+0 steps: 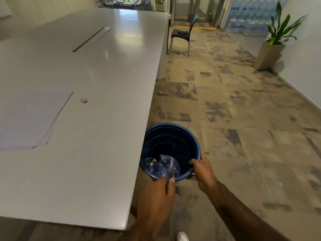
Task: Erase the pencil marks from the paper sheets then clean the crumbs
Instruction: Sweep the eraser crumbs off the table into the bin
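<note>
Beside table (104, 70) edge, above floor: blue bucket (171, 126) held close to tabletop side. Right hand (203, 173) grips bucket rim, fingers curled inside, thumb outside. Left hand (156, 193) pinches clear plastic cup (166, 166), which is tilted inside bucket; pinkish crumbs (152, 162) cling to cup wall. Far left on tabletop: stacked paper sheets (29, 119) lying flat; small white eraser (83, 100) near their corner.

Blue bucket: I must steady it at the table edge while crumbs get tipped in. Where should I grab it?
Grip the blue bucket by its rim, near right side, coming from the right. The open top gives a lip to hook fingers over, as the right hand does; the table blocks the left, and the left hand holds a clear plastic container at the near rim.
</note>
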A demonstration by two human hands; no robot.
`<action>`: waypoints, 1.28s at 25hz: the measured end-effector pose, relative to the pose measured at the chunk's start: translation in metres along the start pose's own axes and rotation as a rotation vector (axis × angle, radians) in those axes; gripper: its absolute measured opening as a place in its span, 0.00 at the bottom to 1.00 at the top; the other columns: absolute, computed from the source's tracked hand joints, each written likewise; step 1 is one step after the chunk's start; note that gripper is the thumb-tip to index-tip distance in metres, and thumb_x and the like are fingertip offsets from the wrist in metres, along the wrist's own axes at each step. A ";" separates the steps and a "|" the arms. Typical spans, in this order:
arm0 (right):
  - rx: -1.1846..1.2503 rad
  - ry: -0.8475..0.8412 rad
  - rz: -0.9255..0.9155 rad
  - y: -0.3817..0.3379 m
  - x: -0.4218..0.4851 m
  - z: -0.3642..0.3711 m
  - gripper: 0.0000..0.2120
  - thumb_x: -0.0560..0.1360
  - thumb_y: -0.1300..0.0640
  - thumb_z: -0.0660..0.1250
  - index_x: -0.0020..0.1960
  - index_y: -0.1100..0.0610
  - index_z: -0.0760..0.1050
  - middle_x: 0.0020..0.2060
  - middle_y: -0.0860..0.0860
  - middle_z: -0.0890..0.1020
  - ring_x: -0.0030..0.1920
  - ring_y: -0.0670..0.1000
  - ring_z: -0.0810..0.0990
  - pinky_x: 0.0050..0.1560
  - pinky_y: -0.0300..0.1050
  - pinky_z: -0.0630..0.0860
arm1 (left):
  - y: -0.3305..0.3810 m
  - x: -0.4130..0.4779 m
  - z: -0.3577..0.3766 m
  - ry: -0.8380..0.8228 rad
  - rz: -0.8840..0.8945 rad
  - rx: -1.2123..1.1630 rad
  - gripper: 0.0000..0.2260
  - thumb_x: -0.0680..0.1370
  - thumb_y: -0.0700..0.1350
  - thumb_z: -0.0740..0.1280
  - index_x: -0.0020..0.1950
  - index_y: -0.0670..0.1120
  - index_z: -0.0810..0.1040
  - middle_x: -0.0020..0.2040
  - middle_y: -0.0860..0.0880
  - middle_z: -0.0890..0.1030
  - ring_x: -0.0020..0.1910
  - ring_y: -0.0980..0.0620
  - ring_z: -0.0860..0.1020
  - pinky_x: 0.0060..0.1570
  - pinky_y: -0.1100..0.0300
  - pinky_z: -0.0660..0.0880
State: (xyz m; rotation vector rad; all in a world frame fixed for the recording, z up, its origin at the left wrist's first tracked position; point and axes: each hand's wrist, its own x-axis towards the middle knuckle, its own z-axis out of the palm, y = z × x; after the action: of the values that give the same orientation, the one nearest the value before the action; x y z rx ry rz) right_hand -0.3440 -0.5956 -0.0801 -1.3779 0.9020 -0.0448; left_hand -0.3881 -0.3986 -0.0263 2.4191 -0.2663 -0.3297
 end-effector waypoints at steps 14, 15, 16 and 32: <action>-0.188 -0.257 0.027 0.070 0.217 0.018 0.13 0.84 0.63 0.60 0.60 0.49 0.77 0.50 0.53 0.86 0.48 0.57 0.86 0.43 0.59 0.86 | -0.095 0.178 0.173 0.224 -0.870 -1.100 0.26 0.84 0.62 0.58 0.78 0.51 0.68 0.69 0.49 0.73 0.69 0.42 0.73 0.59 0.40 0.79; -0.215 -0.271 0.011 0.085 0.241 0.025 0.12 0.84 0.64 0.61 0.59 0.50 0.78 0.48 0.52 0.86 0.46 0.56 0.87 0.40 0.55 0.85 | -0.110 0.195 0.196 0.232 -0.882 -1.113 0.25 0.84 0.59 0.60 0.78 0.49 0.68 0.70 0.47 0.74 0.67 0.42 0.75 0.54 0.42 0.81; -0.236 -0.296 -0.016 0.101 0.263 0.034 0.12 0.83 0.64 0.61 0.56 0.50 0.79 0.46 0.52 0.87 0.45 0.55 0.87 0.38 0.53 0.84 | -0.128 0.210 0.218 0.255 -0.896 -1.106 0.23 0.85 0.55 0.62 0.78 0.48 0.68 0.71 0.45 0.75 0.65 0.42 0.76 0.49 0.44 0.83; -0.186 -0.368 0.180 0.423 0.506 0.161 0.07 0.82 0.66 0.63 0.56 0.55 0.75 0.48 0.57 0.83 0.48 0.58 0.84 0.51 0.63 0.84 | -0.457 0.356 0.442 0.418 -0.829 -1.096 0.20 0.84 0.37 0.64 0.77 0.44 0.70 0.67 0.39 0.80 0.63 0.38 0.81 0.54 0.44 0.80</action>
State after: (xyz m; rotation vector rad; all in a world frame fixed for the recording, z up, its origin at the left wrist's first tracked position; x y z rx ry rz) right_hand -0.1070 -0.6225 -0.7153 -1.4106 0.7274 0.4268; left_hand -0.1377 -0.4165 -0.7100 1.3251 0.9020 -0.2160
